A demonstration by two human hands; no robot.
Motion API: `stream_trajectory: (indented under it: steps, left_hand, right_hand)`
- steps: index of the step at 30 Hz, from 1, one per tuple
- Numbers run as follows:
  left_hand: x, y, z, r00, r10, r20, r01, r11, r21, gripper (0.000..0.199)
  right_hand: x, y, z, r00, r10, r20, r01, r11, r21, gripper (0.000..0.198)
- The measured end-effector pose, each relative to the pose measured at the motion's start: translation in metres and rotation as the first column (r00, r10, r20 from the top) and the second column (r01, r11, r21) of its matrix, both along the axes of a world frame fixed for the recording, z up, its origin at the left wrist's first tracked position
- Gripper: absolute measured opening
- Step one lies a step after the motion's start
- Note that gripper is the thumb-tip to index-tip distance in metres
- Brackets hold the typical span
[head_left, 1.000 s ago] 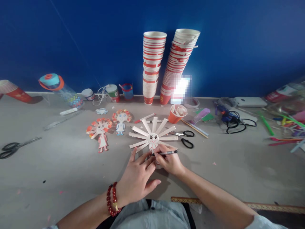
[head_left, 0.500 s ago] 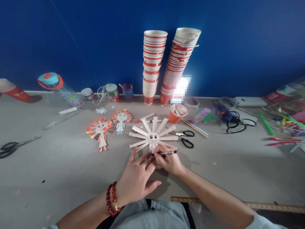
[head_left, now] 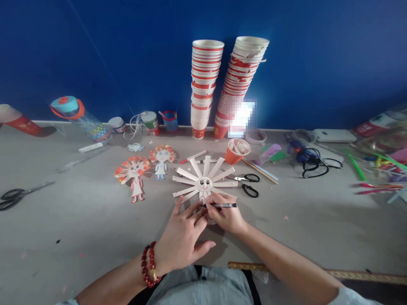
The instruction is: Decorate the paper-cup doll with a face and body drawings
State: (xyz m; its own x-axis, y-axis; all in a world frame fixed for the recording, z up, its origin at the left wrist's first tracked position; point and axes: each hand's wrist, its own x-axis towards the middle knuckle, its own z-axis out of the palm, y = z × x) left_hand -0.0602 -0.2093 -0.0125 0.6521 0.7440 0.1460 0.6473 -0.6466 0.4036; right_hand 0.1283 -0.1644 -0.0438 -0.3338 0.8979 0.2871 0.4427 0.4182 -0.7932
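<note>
A white paper doll (head_left: 204,185) with long strips fanned round its drawn face lies on the table before me. My right hand (head_left: 226,214) pinches a black pen (head_left: 225,205), its tip down on the doll's body. My left hand (head_left: 184,232) lies flat with fingers spread, its fingertips on the doll's left edge and lower strips. The two hands cover much of the doll's lower body. Left of it lie two finished-looking paper dolls, one outlined in red (head_left: 136,186) and one in blue (head_left: 160,169).
Black-handled scissors (head_left: 249,184) lie right of the doll, and another pair (head_left: 19,195) at far left. A cup of paper scraps (head_left: 235,153) stands behind. Tall paper cup stacks (head_left: 207,80) lean near the blue wall. A bottle (head_left: 81,118) is at left, cables (head_left: 313,161) at right.
The pen's back end has dipped slightly, so the pen lies nearer level. Both hands and the doll stay in nearly the same place.
</note>
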Motion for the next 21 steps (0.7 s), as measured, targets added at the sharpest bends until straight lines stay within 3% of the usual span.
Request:
stream_trajectory:
  steps: [21]
  left_hand:
    - [-0.0010, -0.0002, 0.0003, 0.998, -0.008, -0.062, 0.009, 1.000, 0.019, 0.052]
  right_hand:
    - [0.0008, 0.0016, 0.0004, 0.999, -0.001, -0.050, 0.001, 1.000, 0.003, 0.014]
